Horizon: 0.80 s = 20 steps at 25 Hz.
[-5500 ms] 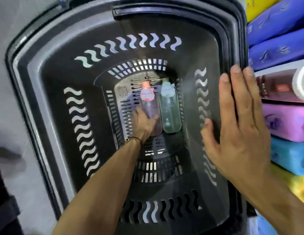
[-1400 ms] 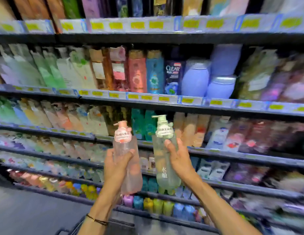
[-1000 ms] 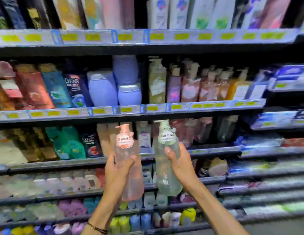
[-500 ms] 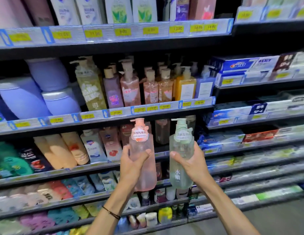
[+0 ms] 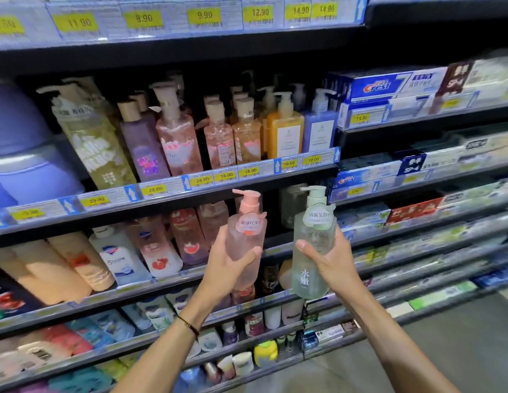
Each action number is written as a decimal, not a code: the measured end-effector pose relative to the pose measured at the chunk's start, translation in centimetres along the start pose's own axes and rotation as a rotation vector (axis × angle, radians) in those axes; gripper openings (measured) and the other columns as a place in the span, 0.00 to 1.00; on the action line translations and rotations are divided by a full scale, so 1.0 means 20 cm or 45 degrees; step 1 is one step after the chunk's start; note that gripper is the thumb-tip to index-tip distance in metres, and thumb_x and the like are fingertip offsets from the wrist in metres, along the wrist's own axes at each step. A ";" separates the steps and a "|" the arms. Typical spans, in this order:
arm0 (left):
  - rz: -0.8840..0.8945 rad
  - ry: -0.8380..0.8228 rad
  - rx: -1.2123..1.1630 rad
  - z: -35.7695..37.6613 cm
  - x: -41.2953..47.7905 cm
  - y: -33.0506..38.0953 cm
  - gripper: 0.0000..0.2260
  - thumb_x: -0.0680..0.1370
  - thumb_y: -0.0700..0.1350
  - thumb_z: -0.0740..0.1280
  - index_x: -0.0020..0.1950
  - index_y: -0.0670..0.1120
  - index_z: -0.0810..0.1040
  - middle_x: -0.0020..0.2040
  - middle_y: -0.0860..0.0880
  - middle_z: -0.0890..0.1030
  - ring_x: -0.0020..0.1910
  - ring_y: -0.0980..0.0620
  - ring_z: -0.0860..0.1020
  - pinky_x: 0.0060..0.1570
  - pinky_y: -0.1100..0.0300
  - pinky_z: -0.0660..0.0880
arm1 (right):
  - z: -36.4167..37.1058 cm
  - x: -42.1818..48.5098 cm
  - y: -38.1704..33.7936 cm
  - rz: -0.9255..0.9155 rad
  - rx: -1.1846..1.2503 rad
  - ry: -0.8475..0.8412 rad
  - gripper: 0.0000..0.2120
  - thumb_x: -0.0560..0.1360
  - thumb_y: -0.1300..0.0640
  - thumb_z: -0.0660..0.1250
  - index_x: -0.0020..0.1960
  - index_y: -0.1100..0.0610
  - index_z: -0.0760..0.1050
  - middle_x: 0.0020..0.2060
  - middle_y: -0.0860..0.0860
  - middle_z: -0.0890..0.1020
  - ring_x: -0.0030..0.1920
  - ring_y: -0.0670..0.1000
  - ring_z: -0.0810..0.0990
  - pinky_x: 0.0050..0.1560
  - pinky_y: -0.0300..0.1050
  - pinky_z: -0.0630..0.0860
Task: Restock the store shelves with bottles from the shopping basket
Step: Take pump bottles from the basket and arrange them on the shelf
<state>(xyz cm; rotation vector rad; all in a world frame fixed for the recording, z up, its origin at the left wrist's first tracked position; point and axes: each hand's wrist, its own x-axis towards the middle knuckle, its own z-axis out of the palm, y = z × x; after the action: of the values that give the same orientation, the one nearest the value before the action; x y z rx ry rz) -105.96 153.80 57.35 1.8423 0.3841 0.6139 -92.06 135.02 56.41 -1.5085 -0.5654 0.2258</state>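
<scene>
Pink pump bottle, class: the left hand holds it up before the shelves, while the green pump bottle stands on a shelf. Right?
No: the head view shows the green pump bottle gripped by the right hand, not shelved. The left hand does hold the pink pump bottle.

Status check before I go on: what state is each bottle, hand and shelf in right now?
pink bottle, roughly upright, held in the air, pump cap on
green bottle, roughly upright, held in the air, pump cap on
left hand, grips the pink bottle
right hand, grips the green bottle
shelves, stocked with products; neither held bottle placed yet
</scene>
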 end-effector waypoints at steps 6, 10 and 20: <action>-0.006 -0.062 0.155 0.10 0.22 -0.10 0.34 0.74 0.55 0.78 0.75 0.56 0.64 0.68 0.51 0.76 0.69 0.45 0.74 0.71 0.41 0.70 | -0.12 0.09 0.10 -0.022 0.058 -0.063 0.26 0.70 0.58 0.77 0.64 0.51 0.72 0.54 0.44 0.85 0.55 0.45 0.84 0.53 0.36 0.79; 0.019 -0.053 0.126 0.17 0.32 -0.15 0.27 0.76 0.44 0.77 0.70 0.54 0.69 0.65 0.51 0.78 0.67 0.49 0.77 0.70 0.42 0.72 | -0.18 0.17 0.12 -0.021 0.080 -0.114 0.28 0.70 0.57 0.77 0.66 0.50 0.71 0.57 0.44 0.83 0.60 0.46 0.82 0.60 0.40 0.77; -0.275 0.159 0.309 0.25 0.42 -0.33 0.18 0.76 0.53 0.75 0.50 0.48 0.68 0.44 0.53 0.70 0.40 0.54 0.68 0.43 0.58 0.69 | -0.23 0.29 0.15 0.030 0.204 -0.202 0.33 0.69 0.56 0.77 0.70 0.53 0.68 0.61 0.49 0.81 0.61 0.46 0.81 0.56 0.38 0.79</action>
<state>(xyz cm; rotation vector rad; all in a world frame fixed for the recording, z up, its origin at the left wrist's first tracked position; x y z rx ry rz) -95.96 156.83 51.73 1.9625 0.7583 0.5534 -84.35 134.04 54.76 -1.3499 -0.6407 0.4026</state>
